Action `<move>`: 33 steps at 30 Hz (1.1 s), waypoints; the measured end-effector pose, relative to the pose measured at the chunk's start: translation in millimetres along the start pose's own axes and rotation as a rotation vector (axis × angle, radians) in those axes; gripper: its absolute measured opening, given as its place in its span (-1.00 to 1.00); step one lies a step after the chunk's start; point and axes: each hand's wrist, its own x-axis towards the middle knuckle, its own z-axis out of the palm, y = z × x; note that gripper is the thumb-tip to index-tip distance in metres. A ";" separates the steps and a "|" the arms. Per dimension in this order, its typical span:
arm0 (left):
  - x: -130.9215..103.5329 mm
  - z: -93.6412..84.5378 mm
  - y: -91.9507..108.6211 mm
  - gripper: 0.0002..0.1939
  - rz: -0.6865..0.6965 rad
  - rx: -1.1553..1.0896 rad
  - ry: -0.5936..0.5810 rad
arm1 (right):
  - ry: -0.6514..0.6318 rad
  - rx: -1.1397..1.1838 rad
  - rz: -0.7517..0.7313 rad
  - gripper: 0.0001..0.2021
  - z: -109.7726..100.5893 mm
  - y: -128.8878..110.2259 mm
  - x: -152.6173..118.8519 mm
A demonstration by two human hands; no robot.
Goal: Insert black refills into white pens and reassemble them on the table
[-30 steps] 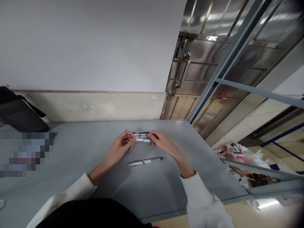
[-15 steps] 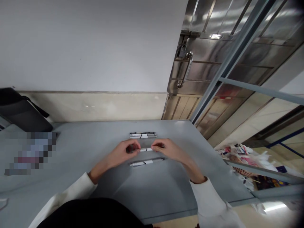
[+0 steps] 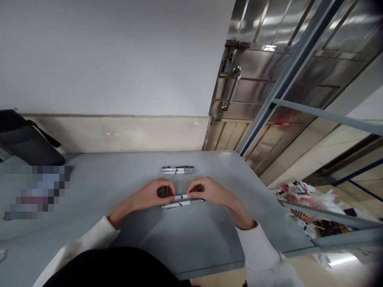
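Observation:
A white pen (image 3: 180, 197) lies crosswise between my hands, its middle showing and its ends covered by fingers. My left hand (image 3: 158, 192) pinches its left end, and my right hand (image 3: 207, 189) pinches the right end. Just on the near side, a second white pen (image 3: 182, 203) with a grey tip rests on the table, very close to the held one; whether they touch I cannot tell. Farther back lie more pens (image 3: 178, 172), side by side and parallel, white and dark.
The grey table (image 3: 98, 179) runs up to the wall. At its left stand a black case (image 3: 32, 139) with a strap and a pixelated item (image 3: 42, 191). To the right are a metal frame post (image 3: 269, 107) and a shelf holding plastic bags (image 3: 311, 195).
Both hands have drawn the held pen nearer to me, away from the back pens and up beside the near pen. The pinch grips stay the same.

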 end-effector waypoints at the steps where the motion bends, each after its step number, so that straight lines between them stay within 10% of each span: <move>1: -0.2 -0.3 1.1 -0.93 0.000 0.003 -0.006 | -0.003 0.008 -0.004 -0.85 0.2 0.3 -0.1; 27: -2.0 -0.5 6.8 -0.80 -0.018 0.029 -0.041 | -0.046 -0.002 0.107 -0.90 -0.9 -13.0 -2.7; 33: 3.6 0.1 -7.6 -0.76 -0.052 0.033 0.226 | -0.022 -0.032 0.081 -0.76 -0.3 -8.9 -2.1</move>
